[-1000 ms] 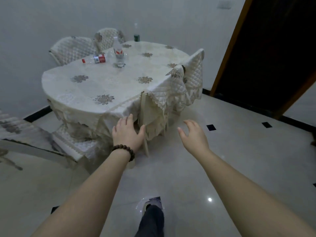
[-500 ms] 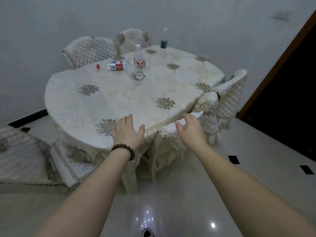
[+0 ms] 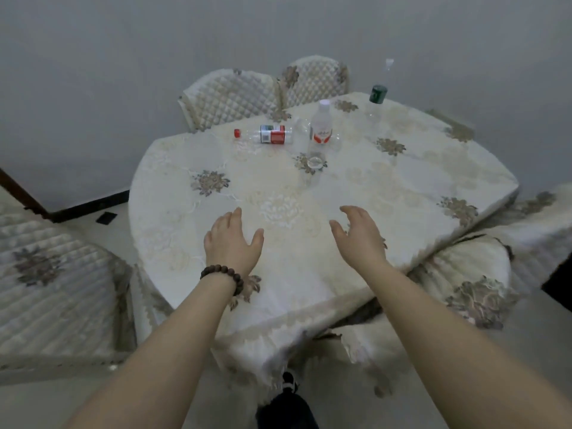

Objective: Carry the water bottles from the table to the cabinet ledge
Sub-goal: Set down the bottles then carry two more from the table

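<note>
Head view: my left hand (image 3: 231, 243) and right hand (image 3: 359, 239) hover spread and empty over the counter (image 3: 387, 193). Three water bottles (image 3: 320, 128) sit well beyond them.

No legible text on any item. Lying bottle (image 3: 268, 134) on the desk (image 3: 402, 193): red, white and green label, print too blurred to read. Upright bottle (image 3: 320, 126): white label with red mark, characters not resolvable. Far bottle (image 3: 378, 93): dark green band, nothing readable on it. No numbers or signs made out.
</note>
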A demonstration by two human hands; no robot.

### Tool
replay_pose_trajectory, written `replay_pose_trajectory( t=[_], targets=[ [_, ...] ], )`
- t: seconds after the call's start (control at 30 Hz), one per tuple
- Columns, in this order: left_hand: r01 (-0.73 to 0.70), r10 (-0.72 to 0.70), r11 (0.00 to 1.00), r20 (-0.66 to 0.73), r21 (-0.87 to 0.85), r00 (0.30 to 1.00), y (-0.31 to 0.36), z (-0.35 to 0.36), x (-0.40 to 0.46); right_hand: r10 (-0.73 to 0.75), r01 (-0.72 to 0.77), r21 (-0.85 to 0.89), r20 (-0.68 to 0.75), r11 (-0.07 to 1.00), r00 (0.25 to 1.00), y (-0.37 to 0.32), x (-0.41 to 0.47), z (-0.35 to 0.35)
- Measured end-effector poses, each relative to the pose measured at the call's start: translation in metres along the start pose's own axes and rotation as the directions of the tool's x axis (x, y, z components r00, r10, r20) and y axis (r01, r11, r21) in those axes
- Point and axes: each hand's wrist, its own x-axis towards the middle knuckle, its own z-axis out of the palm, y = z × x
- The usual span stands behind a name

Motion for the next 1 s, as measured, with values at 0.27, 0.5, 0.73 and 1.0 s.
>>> replay_pose_trajectory(
  t=[0.27, 0.5, 0.73, 1.0],
  targets=[
    [0.005, -0.005, 0.998, -0.007, 0.063, 1.000, 0.018, 0.014, 0.128, 0.027, -0.027, 0.060, 0.005, 0.998, 1.000, -0.002, 0.141, 0.021],
    [-0.003, 0.001, 0.997, 0.031, 0.081, 1.000, 0.036, 0.034, 0.207, 0.067, -0.068, 0.105, 0.009, 0.992, 0.998, 0.001, 0.228, 0.028],
    [-0.004, 0.001, 0.999, 0.076, 0.039, 0.997, 0.038, 0.053, 0.275, 0.223, -0.212, 0.289, -0.004, 0.934, 0.975, -0.010, 0.302, 0.052],
    [0.273, -0.250, 0.948, 0.147, -0.163, 0.957, 0.047, 0.093, 0.385, 0.364, -0.280, 0.375, -0.176, 0.884, 0.915, -0.014, 0.371, 0.106]
  ],
)
